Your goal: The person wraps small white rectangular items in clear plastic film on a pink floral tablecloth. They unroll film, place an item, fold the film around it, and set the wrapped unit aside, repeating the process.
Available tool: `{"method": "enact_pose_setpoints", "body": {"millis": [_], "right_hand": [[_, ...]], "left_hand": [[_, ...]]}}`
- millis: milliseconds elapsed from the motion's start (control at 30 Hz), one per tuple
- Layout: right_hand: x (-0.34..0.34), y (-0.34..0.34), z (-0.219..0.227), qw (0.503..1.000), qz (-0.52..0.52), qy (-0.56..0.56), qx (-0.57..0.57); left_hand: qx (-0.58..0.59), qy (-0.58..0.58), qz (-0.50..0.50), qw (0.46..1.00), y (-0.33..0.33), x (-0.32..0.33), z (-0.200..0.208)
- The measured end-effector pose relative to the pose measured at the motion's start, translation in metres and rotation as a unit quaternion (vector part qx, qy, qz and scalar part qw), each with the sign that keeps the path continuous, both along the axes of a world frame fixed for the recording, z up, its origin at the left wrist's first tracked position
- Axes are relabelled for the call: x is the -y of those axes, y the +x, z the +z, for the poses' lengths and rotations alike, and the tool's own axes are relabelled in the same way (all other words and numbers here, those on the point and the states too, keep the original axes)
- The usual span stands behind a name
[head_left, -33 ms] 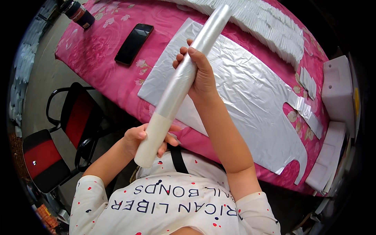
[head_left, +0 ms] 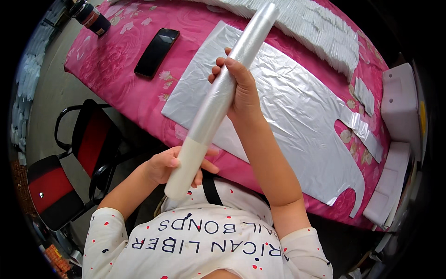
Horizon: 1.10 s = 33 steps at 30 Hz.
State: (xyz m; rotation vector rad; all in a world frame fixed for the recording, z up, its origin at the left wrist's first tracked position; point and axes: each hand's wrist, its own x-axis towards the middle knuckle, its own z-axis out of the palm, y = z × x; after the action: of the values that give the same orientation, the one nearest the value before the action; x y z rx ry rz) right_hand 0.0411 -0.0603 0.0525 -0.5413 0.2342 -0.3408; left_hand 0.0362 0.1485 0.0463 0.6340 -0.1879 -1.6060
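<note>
A long, slim roll of clear plastic film (head_left: 213, 111) is held slantwise over the table's near edge, its far end up to the right. The lower part looks milky white, the upper part glossy. My right hand (head_left: 242, 93) is wrapped round its upper half, thumb on top. At the lower end, my left hand (head_left: 163, 165) has its thumb against the near side, while the fingers reach loosely behind and come out on the other side. Under the roll lies a flat silvery-white plastic vest bag (head_left: 288, 111), its handle cut-outs toward the right.
Pink flowered cloth (head_left: 111, 60) covers the table. A black phone (head_left: 157, 52) and a dark lidded cup (head_left: 90, 17) stand or lie at the left. Folded white packets (head_left: 320, 37) line the far side; white plastic boxes (head_left: 402, 107) stand right. A red-and-black chair (head_left: 51, 186) is at left.
The roll and both hands have shifted very slightly, the lower end a little to the right. Both hands keep their places on the roll.
</note>
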Motion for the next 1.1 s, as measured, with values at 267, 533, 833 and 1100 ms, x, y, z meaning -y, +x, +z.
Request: {"method": "enact_pose_setpoints", "body": {"millis": [267,533,833,1100], "right_hand": [[0.005,-0.08,-0.025,0.965,-0.118,-0.168,-0.162],[0.163,-0.171,-0.055,0.87,-0.274,-0.302,-0.278],[0.17,-0.192,-0.031,0.833,0.092,-0.448,-0.311],[0.218,-0.224,-0.048,0.778,-0.089,-0.496,-0.375]], "left_hand": [[0.398,0.193,0.023,0.896,-0.034,0.045,-0.018],[0.172,0.219,-0.219,0.935,-0.042,0.028,-0.03],[0.157,0.221,-0.234,0.934,-0.046,0.028,-0.028],[0.18,0.242,-0.276,0.913,-0.038,0.023,-0.03]]}}
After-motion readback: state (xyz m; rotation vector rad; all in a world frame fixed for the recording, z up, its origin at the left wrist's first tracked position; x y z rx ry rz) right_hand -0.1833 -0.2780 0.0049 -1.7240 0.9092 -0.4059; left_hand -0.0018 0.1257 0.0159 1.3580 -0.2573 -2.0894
